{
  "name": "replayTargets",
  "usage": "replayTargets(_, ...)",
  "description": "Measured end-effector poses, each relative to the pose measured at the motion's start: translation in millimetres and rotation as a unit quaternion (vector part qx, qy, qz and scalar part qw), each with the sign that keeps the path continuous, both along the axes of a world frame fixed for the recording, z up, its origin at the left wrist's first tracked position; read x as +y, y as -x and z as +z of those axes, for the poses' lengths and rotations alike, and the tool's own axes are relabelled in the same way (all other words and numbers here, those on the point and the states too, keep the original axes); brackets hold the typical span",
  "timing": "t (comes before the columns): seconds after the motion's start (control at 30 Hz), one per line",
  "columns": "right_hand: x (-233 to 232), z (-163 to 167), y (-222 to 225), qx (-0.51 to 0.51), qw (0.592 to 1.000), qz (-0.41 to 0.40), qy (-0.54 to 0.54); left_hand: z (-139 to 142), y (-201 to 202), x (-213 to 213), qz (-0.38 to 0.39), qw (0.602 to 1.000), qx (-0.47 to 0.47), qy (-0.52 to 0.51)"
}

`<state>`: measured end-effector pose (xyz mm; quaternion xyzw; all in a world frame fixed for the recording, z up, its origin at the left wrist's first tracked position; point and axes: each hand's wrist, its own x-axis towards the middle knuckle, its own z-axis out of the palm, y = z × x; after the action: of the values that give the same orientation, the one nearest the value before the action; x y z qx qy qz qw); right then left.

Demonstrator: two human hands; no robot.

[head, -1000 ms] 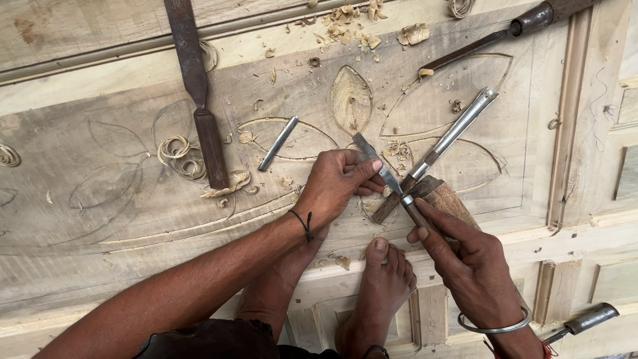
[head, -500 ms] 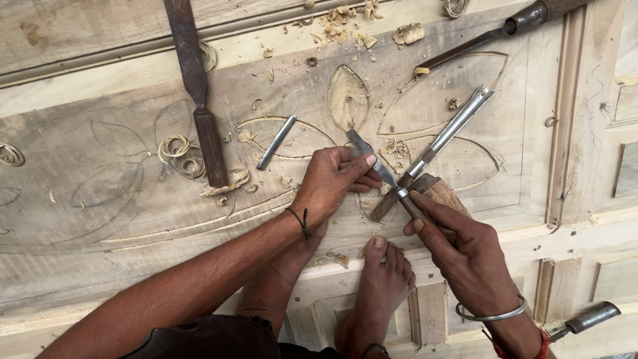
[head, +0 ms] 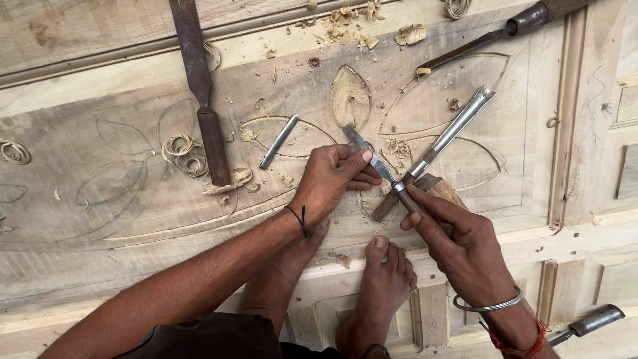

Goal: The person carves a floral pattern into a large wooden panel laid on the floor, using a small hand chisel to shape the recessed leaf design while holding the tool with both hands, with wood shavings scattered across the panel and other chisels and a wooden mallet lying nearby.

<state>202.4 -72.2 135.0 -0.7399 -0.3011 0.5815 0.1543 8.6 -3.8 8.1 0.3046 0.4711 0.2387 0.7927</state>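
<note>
A large pale wooden panel (head: 119,219) with carved and pencilled leaf shapes lies under me. My left hand (head: 332,179) pinches the steel blade of a carving chisel (head: 364,147), guiding its tip by the central carved leaf (head: 350,96). My right hand (head: 455,233) grips the same chisel's wooden handle lower down. A second long steel gouge (head: 455,129) with a wooden handle lies crossed beneath the held one. My bare foot (head: 382,286) rests on the panel's near edge.
A flat chisel with a dark handle (head: 199,86) lies at upper left, a small steel rod (head: 279,141) beside it, another tool (head: 505,33) at top right, and one more tool (head: 591,322) at bottom right. Wood shavings (head: 183,149) are scattered around.
The chisel tip has crept slightly up and left along the carving, with both hands following. Everything else lies as before.
</note>
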Motion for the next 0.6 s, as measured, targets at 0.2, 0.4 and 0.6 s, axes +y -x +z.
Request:
replayTargets(0.2, 3, 6, 6, 0.005, 0.999, 0.022, -0.029, 0, 4, 3, 0.003, 1.0, 0.011, -0.003)
replayTargets(0.4, 4, 8, 9, -0.012, 1.0, 0.002, 0.012, -2, 2, 2, -0.016, 1.0, 0.011, 0.003)
replayTargets(0.6, -3, 2, 13, -0.011, 0.999, 0.006, -0.038, -1, 2, 1, -0.003, 1.0, 0.001, -0.004)
